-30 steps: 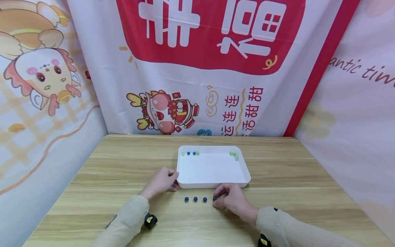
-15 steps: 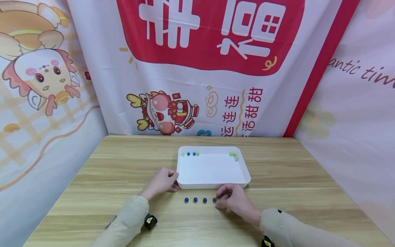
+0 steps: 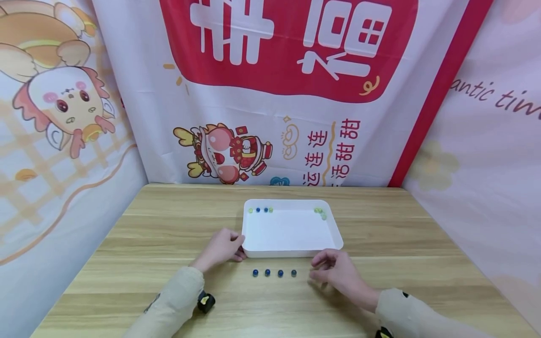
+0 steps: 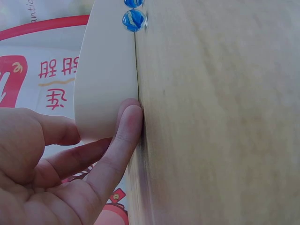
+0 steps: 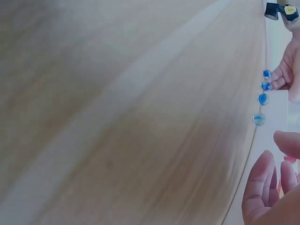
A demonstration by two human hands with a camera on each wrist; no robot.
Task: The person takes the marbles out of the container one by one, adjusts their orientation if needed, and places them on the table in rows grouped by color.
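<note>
A shallow white tray [image 3: 291, 230] lies on the wooden table. My left hand [image 3: 222, 248] grips its near left corner, thumb at the rim and fingers low against the outer wall, as the left wrist view shows. In front of the tray several blue glass marbles stand in a spaced row, from the leftmost marble [image 3: 255, 272] to the rightmost marble [image 3: 293, 272], which looks paler. My right hand [image 3: 338, 274] is just right of that last marble, apart from it. Nothing shows between its parted thumb and fingers [image 5: 258, 178].
Inside the tray, yellow-green marbles and two blue marbles [image 3: 262, 210] line the far left wall. Pale green marbles [image 3: 320, 213] cluster in the far right corner. A printed cloth [image 3: 287, 108] hangs behind the table [image 3: 177, 211].
My right hand has let go of the rightmost marble and drawn away to the right. That marble stays in the row. The left hand and tray have not moved.
</note>
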